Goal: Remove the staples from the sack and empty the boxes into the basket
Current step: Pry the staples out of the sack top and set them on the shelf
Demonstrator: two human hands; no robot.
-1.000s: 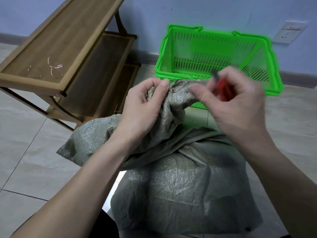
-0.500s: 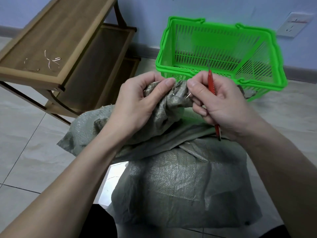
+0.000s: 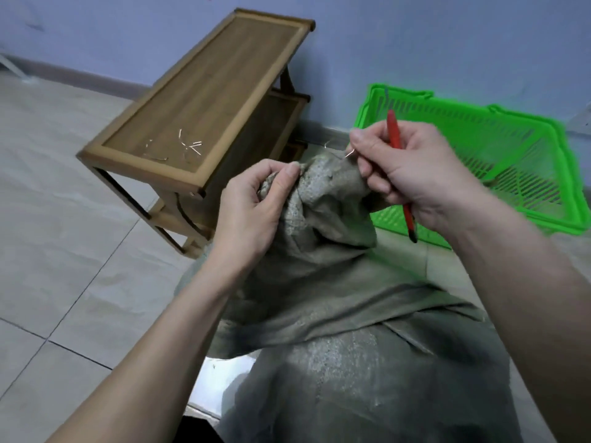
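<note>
A grey-green woven sack (image 3: 351, 362) stands full on the floor in front of me, its top bunched up. My left hand (image 3: 252, 206) pinches the bunched sack top. My right hand (image 3: 403, 171) holds a red tool (image 3: 399, 174) across the palm, while its thumb and forefinger pinch a thin bent metal staple (image 3: 347, 153) just above the fabric. The green plastic basket (image 3: 511, 148) lies behind my right hand, tilted and with nothing visible inside. The sack hides whatever it contains.
A wooden tiered shelf (image 3: 204, 100) stands to the left by the wall, with several pulled staples (image 3: 182, 148) lying on its top board. Pale floor tiles (image 3: 64, 219) spread to the left. A wall socket shows at the right edge.
My view has swung left and tilted, so shelf and basket sit further right. My right hand has lifted slightly from the sack top with a staple pinched. My left hand keeps its grip.
</note>
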